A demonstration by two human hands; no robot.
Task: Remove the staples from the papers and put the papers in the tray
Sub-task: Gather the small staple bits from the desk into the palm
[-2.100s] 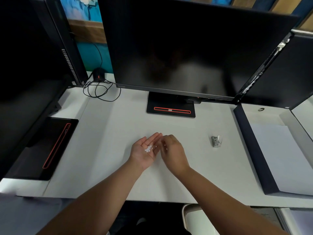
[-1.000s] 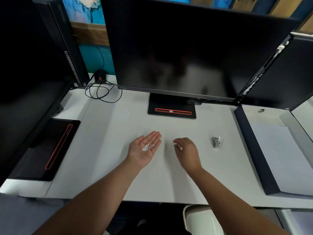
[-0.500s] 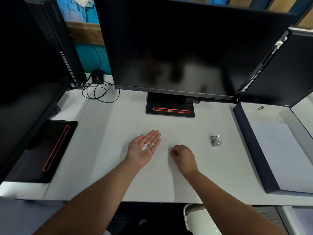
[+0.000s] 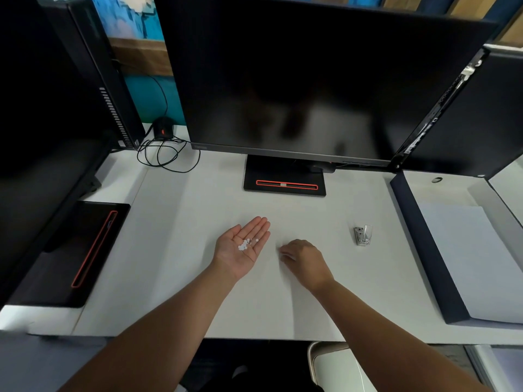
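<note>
My left hand (image 4: 242,248) lies palm up over the white desk (image 4: 175,250) with straight fingers, and several small white bits (image 4: 245,244) rest in the palm. Just to its right, my right hand (image 4: 304,260) is palm down with its fingers curled, the fingertips at the desk surface; I cannot see anything between them. A small metal staple remover (image 4: 362,235) stands on the desk further right. At the right edge, white papers (image 4: 469,258) lie in a dark-walled tray (image 4: 421,247).
A large dark monitor (image 4: 311,80) on a black stand (image 4: 285,179) fills the back. Another monitor base (image 4: 70,250) is at the left, a computer tower (image 4: 93,69) and a tangled black cable (image 4: 167,154) at the back left, a chair (image 4: 334,366) below the desk edge.
My right hand left the left palm, swung right, then dropped to the desk with its fingers curled. The left hand stayed palm up with the white bits.
</note>
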